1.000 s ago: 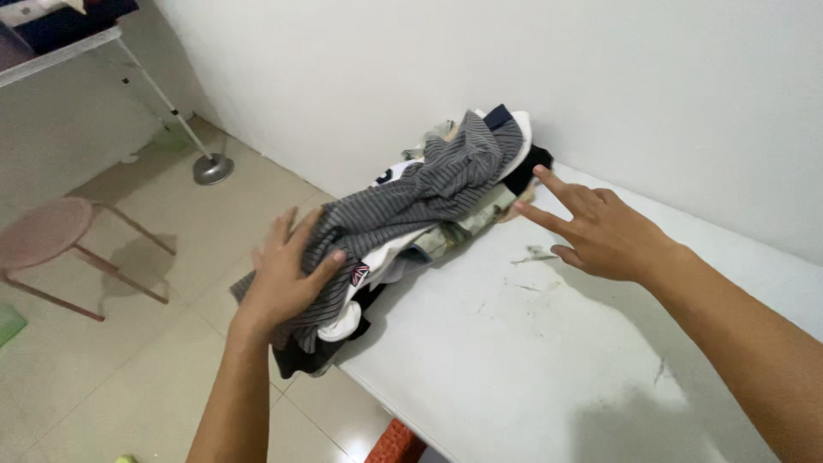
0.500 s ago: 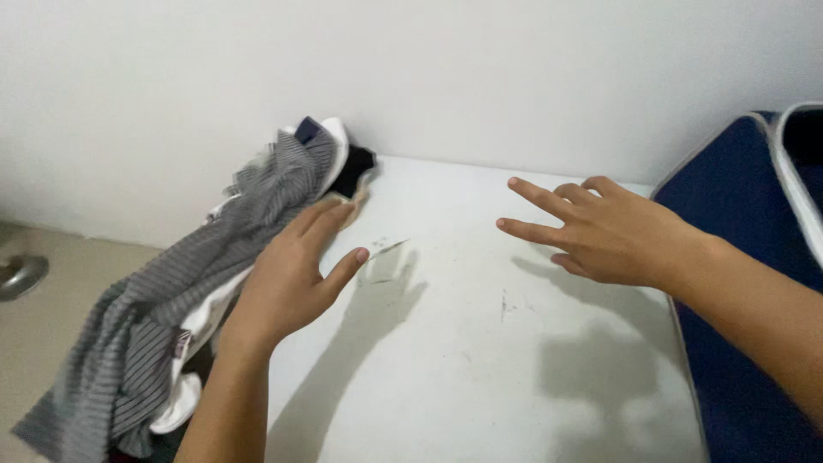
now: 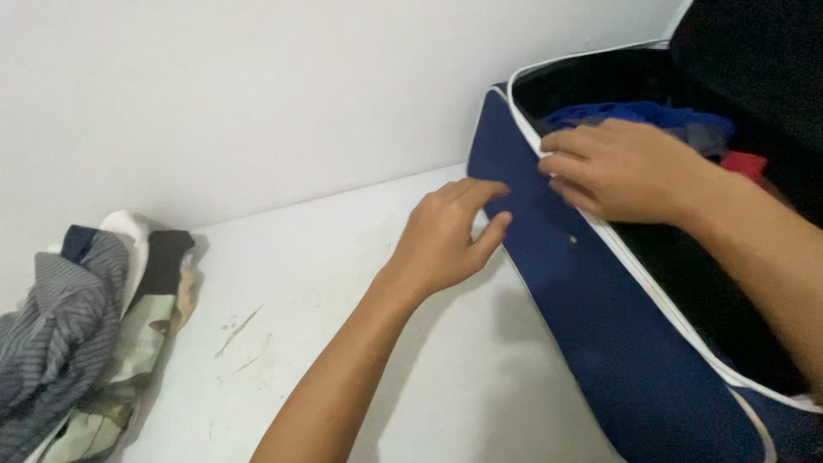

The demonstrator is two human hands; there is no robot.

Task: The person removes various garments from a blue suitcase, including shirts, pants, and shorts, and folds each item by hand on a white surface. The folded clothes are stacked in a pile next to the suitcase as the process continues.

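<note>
A dark blue suitcase [image 3: 591, 291] with white piping lies open on the white table [image 3: 343, 283] at the right. My left hand [image 3: 450, 236] rests against its blue side wall, fingers loosely curled, holding nothing. My right hand [image 3: 621, 167] lies over the suitcase's white rim, fingers bent on the edge. Inside the case are a blue garment [image 3: 634, 113] and a bit of red cloth [image 3: 741, 163], partly hidden by my right hand.
A heap of clothes [image 3: 81, 326], grey striped, white, black and patterned, sits at the table's left end. A white wall [image 3: 257, 94] runs along the far side of the table. The suitcase's dark lid [image 3: 746, 51] stands up at the top right.
The view has swung right from the clothes heap to the suitcase. Both hands moved right: the left left the clothes and reached the case's side, the right reached its rim.
</note>
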